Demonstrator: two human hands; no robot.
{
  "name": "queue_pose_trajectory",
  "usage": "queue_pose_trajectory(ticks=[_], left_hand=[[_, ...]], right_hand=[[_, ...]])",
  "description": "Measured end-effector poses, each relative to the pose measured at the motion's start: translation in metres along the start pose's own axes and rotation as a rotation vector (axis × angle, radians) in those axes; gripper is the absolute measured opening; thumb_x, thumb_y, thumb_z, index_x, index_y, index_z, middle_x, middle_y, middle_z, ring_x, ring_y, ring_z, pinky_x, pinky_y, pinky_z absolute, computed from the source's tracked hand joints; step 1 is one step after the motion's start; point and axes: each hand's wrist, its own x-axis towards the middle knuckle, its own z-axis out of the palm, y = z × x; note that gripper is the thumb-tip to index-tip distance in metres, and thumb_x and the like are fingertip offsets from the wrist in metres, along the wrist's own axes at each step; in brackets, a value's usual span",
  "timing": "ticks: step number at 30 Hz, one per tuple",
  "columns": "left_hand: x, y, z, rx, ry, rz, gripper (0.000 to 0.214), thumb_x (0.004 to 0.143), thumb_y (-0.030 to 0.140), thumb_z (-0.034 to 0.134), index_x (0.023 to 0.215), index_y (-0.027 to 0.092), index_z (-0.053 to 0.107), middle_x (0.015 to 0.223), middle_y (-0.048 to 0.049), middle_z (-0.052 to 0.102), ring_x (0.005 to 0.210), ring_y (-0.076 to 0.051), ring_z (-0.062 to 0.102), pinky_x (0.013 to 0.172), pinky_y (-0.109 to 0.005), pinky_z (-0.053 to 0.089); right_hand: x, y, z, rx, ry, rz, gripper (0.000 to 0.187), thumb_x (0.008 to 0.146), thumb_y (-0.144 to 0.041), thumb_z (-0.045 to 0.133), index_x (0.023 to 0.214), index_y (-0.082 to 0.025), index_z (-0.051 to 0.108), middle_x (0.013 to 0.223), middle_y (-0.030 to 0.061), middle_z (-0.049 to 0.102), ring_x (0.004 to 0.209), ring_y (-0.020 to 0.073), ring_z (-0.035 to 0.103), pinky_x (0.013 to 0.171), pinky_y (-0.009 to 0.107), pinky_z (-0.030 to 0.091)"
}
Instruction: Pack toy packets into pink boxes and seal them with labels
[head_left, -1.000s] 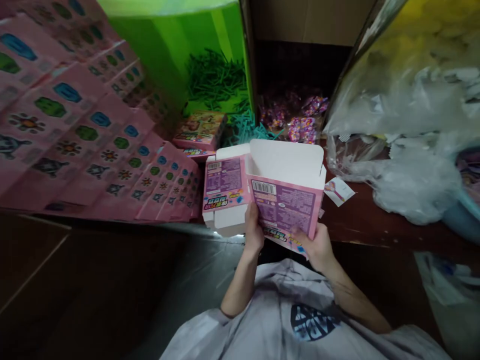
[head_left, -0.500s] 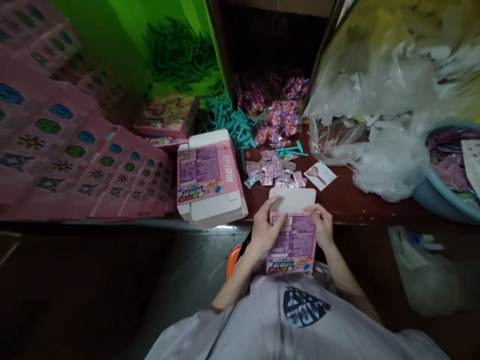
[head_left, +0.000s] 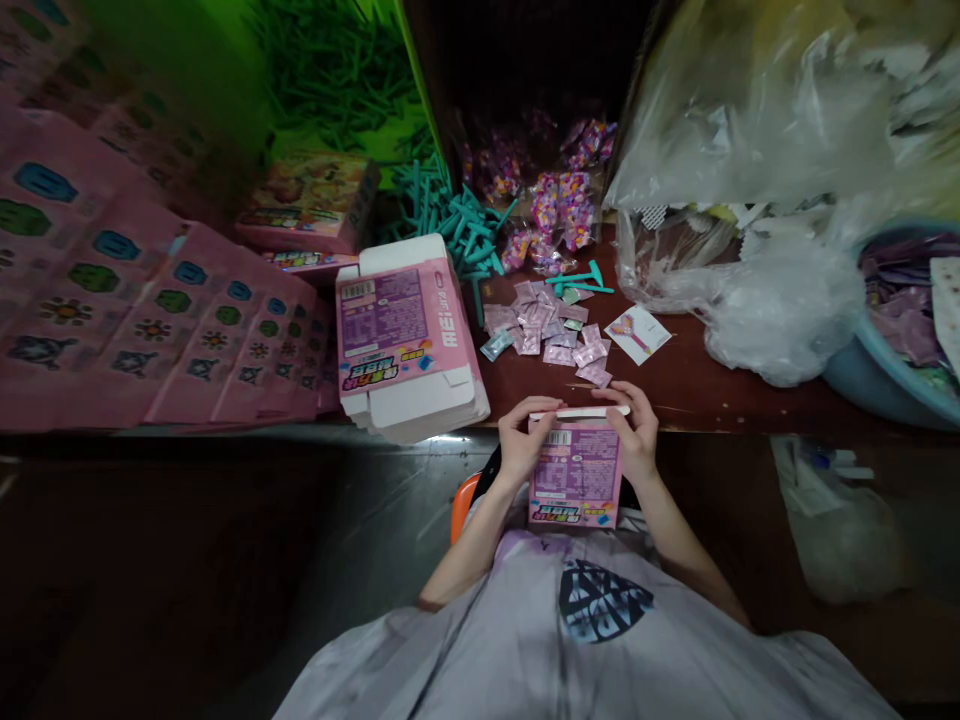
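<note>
A pink and purple printed carton [head_left: 576, 475] is held upright against my shirt, just off the table's front edge. Around its upper left corner my left hand [head_left: 523, 440] is closed, thumb on the printed face. My right hand [head_left: 634, 435] grips the upper right corner, fingers behind and thumb in front. The white end flap [head_left: 581, 412] is folded over between both hands and shows as a thin strip. Beyond the carton lie small pink sachets [head_left: 532, 318], a white picture card [head_left: 637, 334] and teal plastic hammer-shaped pieces [head_left: 581, 282].
On the left, flattened cartons [head_left: 409, 330] are stacked over the table edge beside rows of pink printed sheets [head_left: 142, 310]. Bags of colourful beads [head_left: 559, 210] lie in a dark box at the back. Clear plastic bags [head_left: 780, 310] and a blue basin [head_left: 885, 370] stand right.
The carton's white flap stood raised and has been folded down. My right hand's fingers have moved over the top edge. The camera view has shifted slightly.
</note>
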Motion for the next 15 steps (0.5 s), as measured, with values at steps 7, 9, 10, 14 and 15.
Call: queue_pose_trajectory(ticks=[7,9,10,14,15], left_hand=[[0.005,-0.001,0.002,-0.027,0.054,-0.081,0.027,0.068,0.036,0.075,0.059,0.017,0.059,0.077,-0.0064,0.072,0.074,-0.018,0.069,0.073,-0.032,0.053],[0.005,-0.002,0.002,0.000,0.061,-0.076,0.037,0.069,0.038,0.075,0.050,0.017,0.051,0.069,-0.0052,0.069,0.066,-0.017,0.065,0.067,-0.030,0.051],[0.002,-0.004,0.003,0.021,0.061,-0.059,0.040,0.071,0.040,0.073,0.048,0.018,0.049,0.069,-0.0056,0.069,0.067,-0.017,0.065,0.068,-0.030,0.051],[-0.029,-0.016,0.010,0.196,0.067,-0.001,0.039,0.093,0.051,0.048,0.087,0.017,0.066,0.101,-0.0107,0.072,0.094,-0.022,0.067,0.084,-0.034,0.051],[-0.039,-0.017,0.012,0.253,0.033,0.009,0.043,0.096,0.053,0.041,0.102,0.017,0.065,0.104,-0.0114,0.071,0.094,-0.022,0.067,0.083,-0.034,0.050]], right_hand=[[-0.004,-0.001,0.006,-0.032,-0.030,-0.016,0.025,0.078,-0.034,0.070,0.059,-0.020,0.062,0.094,0.0071,0.076,0.087,0.0237,0.071,0.082,0.037,0.053],[-0.008,-0.001,0.008,-0.064,-0.002,0.012,0.036,0.076,-0.035,0.072,0.048,-0.020,0.056,0.090,0.0074,0.077,0.081,0.0239,0.072,0.077,0.036,0.054],[-0.009,-0.001,0.007,-0.066,-0.005,0.025,0.037,0.076,-0.036,0.072,0.047,-0.020,0.057,0.089,0.0077,0.077,0.081,0.0241,0.072,0.076,0.036,0.054],[0.022,0.003,-0.019,-0.053,-0.056,0.002,0.040,0.089,-0.048,0.053,0.070,-0.019,0.071,0.103,0.0103,0.075,0.093,0.0246,0.071,0.086,0.040,0.053],[0.039,0.005,-0.029,-0.117,-0.005,-0.031,0.039,0.089,-0.050,0.053,0.080,-0.018,0.073,0.105,0.0118,0.074,0.096,0.0250,0.070,0.089,0.041,0.053]])
